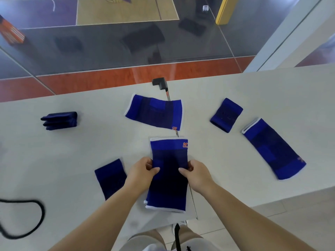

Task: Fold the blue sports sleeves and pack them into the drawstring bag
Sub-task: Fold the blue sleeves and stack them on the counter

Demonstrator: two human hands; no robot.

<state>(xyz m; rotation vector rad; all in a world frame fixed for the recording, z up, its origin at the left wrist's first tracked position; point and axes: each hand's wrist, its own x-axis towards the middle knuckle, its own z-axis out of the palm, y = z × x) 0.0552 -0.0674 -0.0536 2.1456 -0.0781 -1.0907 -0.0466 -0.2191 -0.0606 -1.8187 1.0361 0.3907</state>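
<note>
A blue sports sleeve (pixel 168 189) with white hems lies lengthwise on the white table (pixel 72 151) in front of me. My left hand (pixel 143 169) pinches its left edge and my right hand (pixel 194 172) pinches its right edge, thumbs on top at mid-length. Another flat sleeve (pixel 155 113) lies just beyond it. A long sleeve (pixel 273 149) rests at the right, a short one (pixel 226 115) beside it. A dark blue sleeve (pixel 110 178) sits left of my left hand. A folded dark piece (pixel 59 120) lies far left. A black drawstring cord (pixel 36 214) loops at the lower left; the bag itself is out of view.
A black clamp with a metal strip (pixel 160 84) sits on the table's far edge, running under the far sleeve. Behind the table a glass wall (pixel 108 42) looks down on a sports court. The table's near edge ends by my legs.
</note>
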